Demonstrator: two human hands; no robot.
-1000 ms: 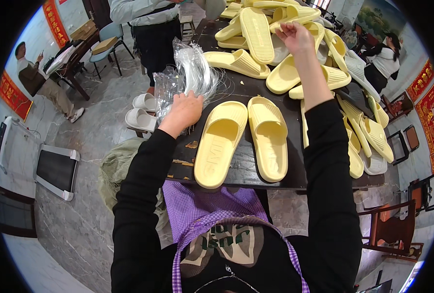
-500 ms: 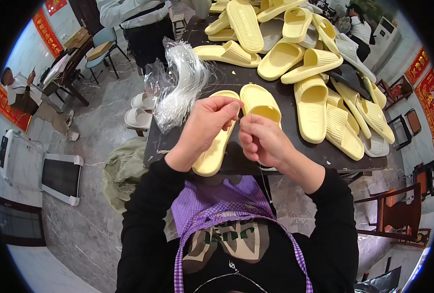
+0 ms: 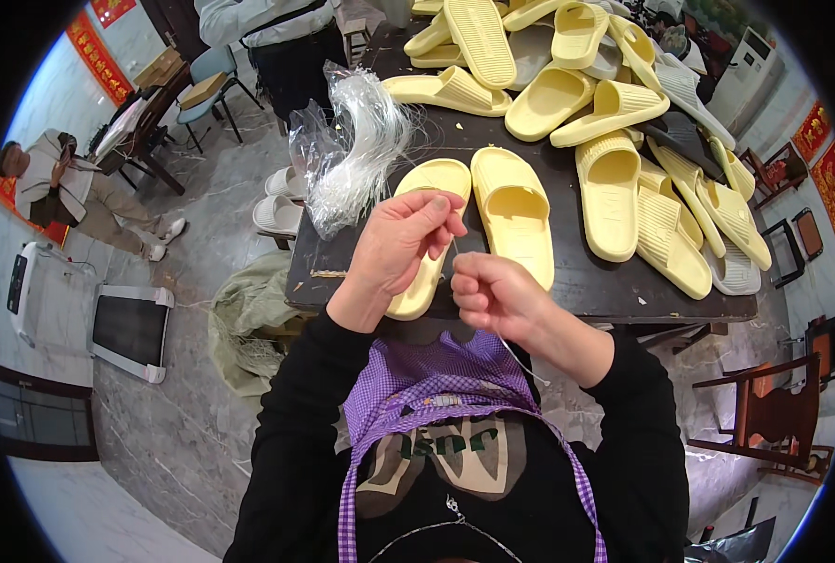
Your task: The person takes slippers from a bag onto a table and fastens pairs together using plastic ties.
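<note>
While both hands worked close in front of the purple checked apron [image 3: 455,385], the step in hand looked like fastening a pair of slippers with a thin clear tie, and doing it well would have meant keeping the strand taut and short between the two pinches so it did not slip or tangle. The right hand [image 3: 494,296] was curled into a loose fist at the near edge of the dark table [image 3: 586,281], its fingers closed on a fine clear strand [image 3: 514,355] that trailed back toward the apron. The left hand [image 3: 400,242] sat just beyond and to the left, wrist bent down, thumb and forefinger pinched together on the same strand, I judged, though the strand between the hands was too thin to trace. That hand rested on the near end of the left slipper of a pale yellow pair [image 3: 492,220] lying side by side on the table, toes pointing away. The hands were near each other but not touching. Farther left lay a bundle of clear ties [image 3: 356,155] in a plastic wrap. Beyond that a heap of yellow slippers [image 3: 567,84] covered the far half of the table, and another person [image 3: 272,38] stood at the far end.
</note>
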